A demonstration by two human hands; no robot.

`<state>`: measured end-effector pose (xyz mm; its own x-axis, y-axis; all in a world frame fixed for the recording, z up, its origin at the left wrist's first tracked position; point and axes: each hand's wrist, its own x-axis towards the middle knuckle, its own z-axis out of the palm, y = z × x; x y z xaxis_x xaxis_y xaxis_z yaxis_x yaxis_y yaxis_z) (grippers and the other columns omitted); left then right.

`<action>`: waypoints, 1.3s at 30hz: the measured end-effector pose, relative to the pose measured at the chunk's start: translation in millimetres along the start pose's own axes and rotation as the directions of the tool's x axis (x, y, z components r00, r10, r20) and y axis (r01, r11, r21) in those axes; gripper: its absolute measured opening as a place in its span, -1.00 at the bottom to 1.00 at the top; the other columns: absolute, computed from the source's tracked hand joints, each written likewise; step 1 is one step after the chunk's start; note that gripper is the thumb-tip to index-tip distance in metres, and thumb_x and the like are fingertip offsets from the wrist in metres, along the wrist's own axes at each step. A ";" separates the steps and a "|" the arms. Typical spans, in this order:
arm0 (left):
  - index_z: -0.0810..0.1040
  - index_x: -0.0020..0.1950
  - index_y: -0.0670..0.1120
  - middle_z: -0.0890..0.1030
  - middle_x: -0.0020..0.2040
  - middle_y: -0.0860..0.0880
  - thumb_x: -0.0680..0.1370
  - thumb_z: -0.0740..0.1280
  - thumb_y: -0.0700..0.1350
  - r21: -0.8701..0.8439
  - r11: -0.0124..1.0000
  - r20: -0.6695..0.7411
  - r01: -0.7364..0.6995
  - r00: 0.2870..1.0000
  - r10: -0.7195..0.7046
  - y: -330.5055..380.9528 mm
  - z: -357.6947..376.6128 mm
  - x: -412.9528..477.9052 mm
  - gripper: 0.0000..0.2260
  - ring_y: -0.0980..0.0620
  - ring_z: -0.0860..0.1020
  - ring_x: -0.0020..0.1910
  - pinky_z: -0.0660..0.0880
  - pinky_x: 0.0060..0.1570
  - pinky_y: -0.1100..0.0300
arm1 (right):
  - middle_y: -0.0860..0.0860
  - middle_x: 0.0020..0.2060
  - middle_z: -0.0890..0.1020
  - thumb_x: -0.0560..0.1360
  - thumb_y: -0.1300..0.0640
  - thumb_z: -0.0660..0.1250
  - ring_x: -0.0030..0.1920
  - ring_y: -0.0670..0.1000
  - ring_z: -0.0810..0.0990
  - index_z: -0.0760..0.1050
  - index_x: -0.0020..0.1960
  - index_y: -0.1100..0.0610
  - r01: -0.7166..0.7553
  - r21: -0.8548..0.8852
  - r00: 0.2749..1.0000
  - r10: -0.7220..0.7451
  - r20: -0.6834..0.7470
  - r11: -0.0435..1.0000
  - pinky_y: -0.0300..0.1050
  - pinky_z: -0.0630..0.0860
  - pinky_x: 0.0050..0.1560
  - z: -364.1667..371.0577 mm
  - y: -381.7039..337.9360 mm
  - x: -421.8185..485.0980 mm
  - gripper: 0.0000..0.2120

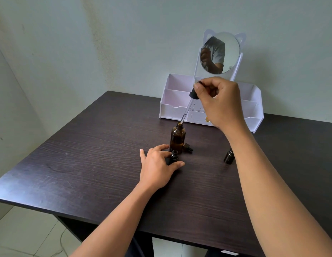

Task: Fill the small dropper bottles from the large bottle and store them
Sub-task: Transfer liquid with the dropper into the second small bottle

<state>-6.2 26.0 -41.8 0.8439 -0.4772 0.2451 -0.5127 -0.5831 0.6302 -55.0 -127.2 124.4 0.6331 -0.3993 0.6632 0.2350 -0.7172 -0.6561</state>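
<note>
Dropper (187,106) pinched by right hand (220,102), tip at big bottle (177,137) mouth, frame centre; small bottle (174,155) gripped by left hand (157,166). Bulb should be released slowly, tip kept vertical.

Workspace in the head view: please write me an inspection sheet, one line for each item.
Surface: dark wood table, no spill seen.
Job's things: large bottle upright, open; dropper tip at its mouth; small bottle open; second small bottle partly hidden by the right arm; loose cap lying behind.
Clutter: nothing seen.
Hands: right hand pinches the dropper; left hand steadies the small bottle.
Cables: thin cord on the floor.
Surroundings: white organizer with mirror, pale wall.
</note>
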 end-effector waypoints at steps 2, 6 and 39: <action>0.67 0.17 0.09 0.44 0.41 0.16 0.43 0.41 0.30 -0.002 1.000 -0.005 0.000 1.000 0.000 -0.3 0.3 0.2 -0.58 0.13 0.31 0.42 -0.19 0.51 -0.22 | -0.21 -0.27 0.63 0.56 0.18 0.38 -0.29 -0.32 0.59 0.65 -0.02 0.20 0.027 0.014 1.000 -0.027 -0.007 1.000 -0.46 0.45 -0.20 -5.8 -6.4 -2.6 -0.90; 0.67 0.17 0.09 0.44 0.40 0.16 0.43 0.41 0.29 -0.001 1.000 -0.006 -0.002 1.000 0.002 -0.1 0.3 0.7 -0.58 0.13 0.31 0.42 -0.19 0.51 -0.22 | -0.24 -0.27 0.62 0.57 0.17 0.38 -0.30 -0.32 0.59 0.62 -0.04 0.14 0.037 0.033 0.999 -0.038 0.025 0.999 -0.45 0.45 -0.23 -13.5 -13.0 -12.8 -0.94; 0.66 0.18 0.12 0.43 0.41 0.16 0.44 0.38 0.30 0.014 1.000 0.009 -0.011 1.000 0.011 -0.7 0.4 0.2 -0.59 0.11 0.30 0.43 -0.20 0.50 -0.24 | 0.01 -0.21 0.68 0.57 0.10 0.39 -0.29 0.00 0.69 0.58 -0.05 0.02 -0.197 0.108 0.971 0.178 0.162 0.974 -0.08 0.64 -0.30 13.8 9.2 -60.4 -0.98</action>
<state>-5.8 26.0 -42.5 0.8369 -0.4893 0.2451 -0.5240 -0.5872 0.6169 -81.0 -101.8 73.3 0.7755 -0.4232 0.4684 0.1840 -0.5582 -0.8090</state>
